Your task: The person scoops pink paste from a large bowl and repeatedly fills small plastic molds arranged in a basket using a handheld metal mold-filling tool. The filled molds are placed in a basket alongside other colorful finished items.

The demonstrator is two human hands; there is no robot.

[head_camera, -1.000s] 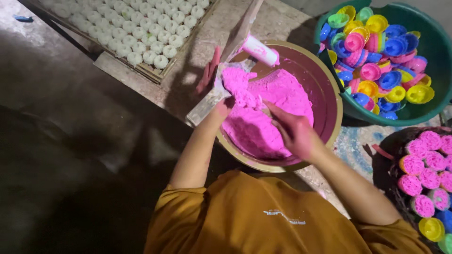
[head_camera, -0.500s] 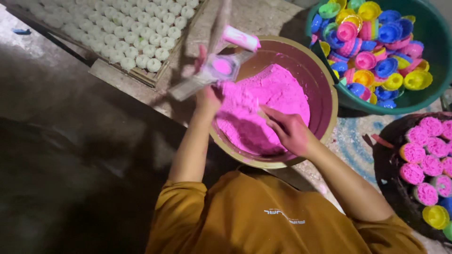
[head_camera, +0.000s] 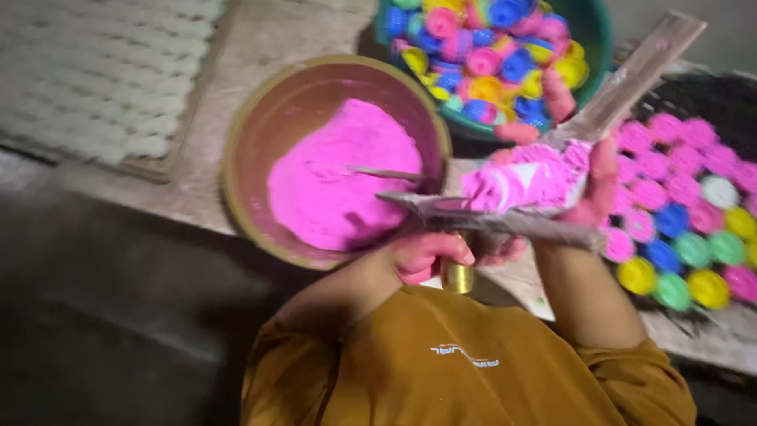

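My left hand (head_camera: 430, 256), dusted pink, grips the brass handle (head_camera: 457, 276) of a grey metal press tool (head_camera: 505, 222) held close to my chest. My right hand (head_camera: 595, 185) clasps the tool's pink-coated mould head (head_camera: 524, 177), fingers wrapped around it; a long grey lever (head_camera: 635, 71) rises from it to the upper right. Behind the tool sits a round brown bowl (head_camera: 236, 150) with a heap of pink powder (head_camera: 331, 185) and a thin stick (head_camera: 386, 173) lying in it. Both hands are outside the bowl.
A green tub (head_camera: 601, 35) of mixed coloured plastic caps (head_camera: 489, 43) stands behind the bowl. A dark tray (head_camera: 698, 99) at the right holds rows of caps (head_camera: 678, 205), many filled pink. A board of small white pieces (head_camera: 102, 79) lies at the upper left.
My right hand has left the powder and taken hold of the mould head. The tool has moved from above the bowl's far-left rim to the right, in front of my chest. The view has shifted.
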